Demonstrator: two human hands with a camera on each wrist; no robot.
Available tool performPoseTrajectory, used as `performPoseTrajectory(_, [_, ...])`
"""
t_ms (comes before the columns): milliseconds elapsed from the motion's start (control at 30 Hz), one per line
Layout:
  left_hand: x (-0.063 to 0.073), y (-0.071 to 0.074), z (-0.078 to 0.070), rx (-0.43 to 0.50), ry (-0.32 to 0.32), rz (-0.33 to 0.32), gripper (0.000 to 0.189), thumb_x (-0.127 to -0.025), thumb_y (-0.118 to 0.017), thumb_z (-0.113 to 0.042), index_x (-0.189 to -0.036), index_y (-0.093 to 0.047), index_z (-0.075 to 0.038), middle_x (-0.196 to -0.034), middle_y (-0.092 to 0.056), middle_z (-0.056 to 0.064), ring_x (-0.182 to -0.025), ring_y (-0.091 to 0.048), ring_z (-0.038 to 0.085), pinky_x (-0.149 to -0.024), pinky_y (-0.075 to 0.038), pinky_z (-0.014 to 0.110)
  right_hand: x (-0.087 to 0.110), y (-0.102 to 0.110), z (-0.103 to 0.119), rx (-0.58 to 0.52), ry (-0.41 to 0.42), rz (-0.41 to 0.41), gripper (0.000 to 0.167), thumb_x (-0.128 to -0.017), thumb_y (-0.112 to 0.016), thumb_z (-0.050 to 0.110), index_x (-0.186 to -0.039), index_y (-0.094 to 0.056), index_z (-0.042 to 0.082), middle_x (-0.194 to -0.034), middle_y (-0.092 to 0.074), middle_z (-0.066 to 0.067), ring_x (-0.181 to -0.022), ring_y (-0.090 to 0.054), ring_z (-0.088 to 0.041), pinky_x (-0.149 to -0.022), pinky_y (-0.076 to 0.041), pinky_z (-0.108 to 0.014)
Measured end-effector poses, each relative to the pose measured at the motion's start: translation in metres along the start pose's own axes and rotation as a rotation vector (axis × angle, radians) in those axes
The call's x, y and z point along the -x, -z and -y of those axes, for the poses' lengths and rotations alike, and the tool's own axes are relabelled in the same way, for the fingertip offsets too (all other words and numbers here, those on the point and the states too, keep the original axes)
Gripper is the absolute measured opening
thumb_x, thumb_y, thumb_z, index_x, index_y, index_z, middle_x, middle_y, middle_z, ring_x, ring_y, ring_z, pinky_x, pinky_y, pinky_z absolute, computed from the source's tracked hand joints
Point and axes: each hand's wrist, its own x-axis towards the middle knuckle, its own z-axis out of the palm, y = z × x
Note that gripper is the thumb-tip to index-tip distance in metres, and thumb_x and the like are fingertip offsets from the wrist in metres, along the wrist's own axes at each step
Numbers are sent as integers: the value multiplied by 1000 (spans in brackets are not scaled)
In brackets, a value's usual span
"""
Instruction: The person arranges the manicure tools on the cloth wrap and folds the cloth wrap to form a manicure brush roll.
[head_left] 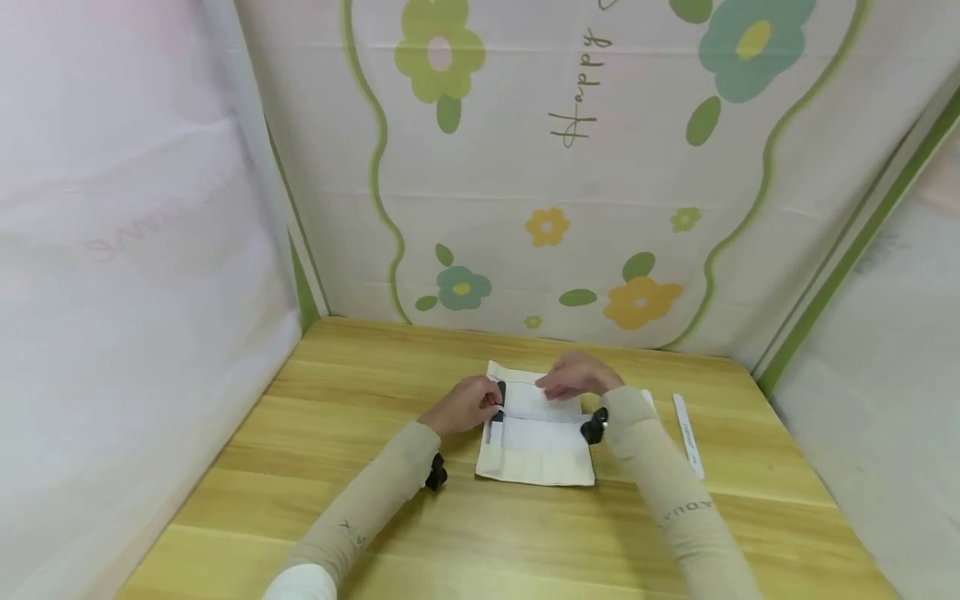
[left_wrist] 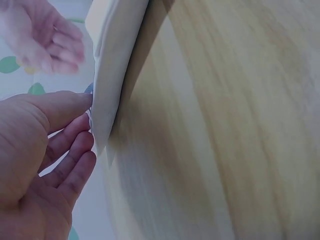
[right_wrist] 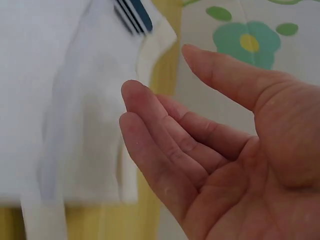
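A cream cloth pouch (head_left: 536,468) lies unfolded on the wooden table, with white inner flaps (head_left: 543,433) across its middle. Dark, slim pieces with pale lines (right_wrist: 137,17) sit along its left side; their kind cannot be made out. At that left edge, my left hand (head_left: 467,406) pinches the pouch's rim between thumb and fingers, as the left wrist view also shows. My right hand (head_left: 577,375) hovers over the far right part of the pouch. In the right wrist view its fingers (right_wrist: 160,155) are loosely bent and apart from the thumb, with nothing between them.
A white strip (head_left: 687,435) with small writing lies on the table (head_left: 360,400) right of the pouch. Another white strip (head_left: 648,400) is partly hidden by my right sleeve. A flowered cloth wall (head_left: 487,183) stands behind, with white cloth sides left and right.
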Motion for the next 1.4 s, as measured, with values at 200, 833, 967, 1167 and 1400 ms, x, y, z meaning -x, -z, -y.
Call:
performPoseTrajectory(200, [-7, -4, -7, 3, -55, 8, 5, -99, -72, -6, -103, -73, -2, -101, -71, 6, -92, -65, 16, -84, -57, 27, 52, 58, -28, 123, -13, -54, 30, -103, -70, 23, -101, -74, -7, -86, -77, -9, -74, -68, -11, -79, -62, -29])
performPoseTrajectory(833, [-19, -13, -25, -86, -47, 98, 11, -97, -70, -1, -107, -73, -2, -108, -71, 9, -98, -64, 19, -89, -57, 32, 113, 113, -151, 393, -168, -262, 38, -97, -74, 24, -65, -72, 2, -50, -49, 7, -49, -37, -6, -53, -36, -24])
performPoseTrajectory(967, [-22, -15, -25, -140, -61, 109, 9, -97, -73, -3, -106, -75, -3, -105, -72, 8, -93, -63, 16, -85, -56, 28, 114, 112, -170, 381, -210, -307, 37, -94, -77, 25, -64, -73, 3, -54, -59, 1, -51, -41, -8, -54, -37, -24])
performPoseTrajectory(1167, [-23, -16, -25, -186, -94, 107, 8, -96, -74, -5, -104, -77, -3, -103, -74, 8, -91, -64, 15, -85, -57, 26, 110, 110, -181, 368, -262, -314, 37, -91, -79, 28, -64, -72, 4, -59, -67, -4, -52, -42, -10, -58, -39, -26])
performPoseTrajectory(1400, [-25, -15, -27, -204, -118, 101, 6, -96, -73, -3, -100, -78, -3, -100, -75, 9, -90, -65, 16, -86, -57, 28, 109, 108, -171, 386, -299, -321, 33, -91, -81, 23, -67, -71, 3, -61, -67, -7, -56, -55, -15, -61, -46, -29])
